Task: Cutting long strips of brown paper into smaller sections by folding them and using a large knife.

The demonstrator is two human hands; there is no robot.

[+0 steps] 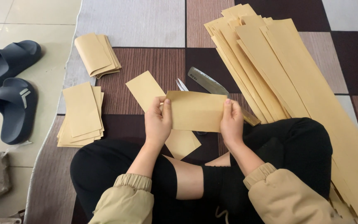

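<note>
Both my hands hold a folded tan paper rectangle above my crossed legs. My left hand pinches its left edge, thumb on top. My right hand pinches its right edge. Under it a long tan paper strip lies on the mat and runs beneath my hands. Just beyond the held paper lie scissors and a large knife blade, partly hidden by the paper.
A big fan of long tan paper strips spreads along the right. Two stacks of folded paper pieces lie at the left on the patchwork mat. Dark slippers sit on the tile floor at the far left.
</note>
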